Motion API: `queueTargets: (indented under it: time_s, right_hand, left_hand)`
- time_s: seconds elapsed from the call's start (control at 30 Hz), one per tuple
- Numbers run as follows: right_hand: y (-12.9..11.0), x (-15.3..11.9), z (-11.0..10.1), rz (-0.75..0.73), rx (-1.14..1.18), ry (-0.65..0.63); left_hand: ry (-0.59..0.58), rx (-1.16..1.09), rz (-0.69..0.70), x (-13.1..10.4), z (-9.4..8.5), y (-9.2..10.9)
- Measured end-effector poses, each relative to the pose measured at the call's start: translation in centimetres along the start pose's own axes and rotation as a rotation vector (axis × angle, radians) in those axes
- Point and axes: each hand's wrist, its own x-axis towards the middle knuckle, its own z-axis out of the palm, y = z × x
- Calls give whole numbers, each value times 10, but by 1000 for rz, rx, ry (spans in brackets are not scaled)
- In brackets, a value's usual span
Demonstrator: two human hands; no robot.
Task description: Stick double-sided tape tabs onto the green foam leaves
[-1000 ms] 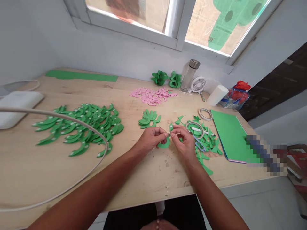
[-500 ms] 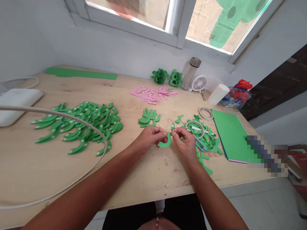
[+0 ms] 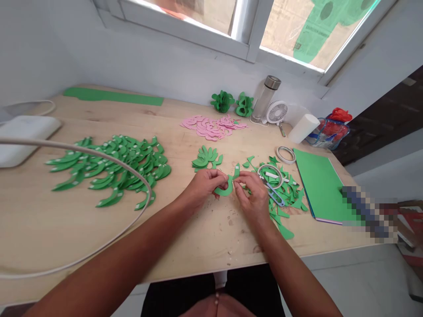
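Note:
My left hand (image 3: 205, 186) is closed on a curved green paper piece (image 3: 224, 192), pinched between thumb and fingers just above the table. Close to the piece's right end is my right hand (image 3: 254, 190), its thumb and index finger pressed together. Whatever lies between those fingertips is too small to make out. Just beyond the hands lies another green paper piece (image 3: 237, 169) with a small white tape square. Behind my left hand rests a small stack of green paper cutouts (image 3: 205, 157). Green paper scraps (image 3: 291, 198) lie right of my right hand.
A large pile of taped green pieces (image 3: 122, 165) spreads at left, with a pale cable (image 3: 145, 182) arching over it. Pink cutouts (image 3: 211, 127), a glass bottle (image 3: 266, 97) and a small fan (image 3: 276, 112) stand behind. Tape rolls (image 3: 286, 155), blue scissors (image 3: 276, 196) and green sheets (image 3: 319, 185) are at right.
The right fingertips have drawn slightly down and away from the curved piece's end. The left hand still holds that piece, now tilted a little differently. The camera view has shifted slightly.

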Motion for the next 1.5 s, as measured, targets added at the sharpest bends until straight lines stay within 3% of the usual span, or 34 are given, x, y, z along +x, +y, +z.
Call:
queueTargets:
  time_s: [0.8,1.17,1.5]
  right_hand:
    - [3,-3,4,-100,-112,16]
    - [0,-3,3,-186,-237,8]
    - [1,-4,3,-202,-259,-15]
  left_hand:
    - [0,-36,-14,-3,1,5]
    - [-53,-116,-46,3,-6,-1]
    - [-24,-199,-62,-2,-4,3]
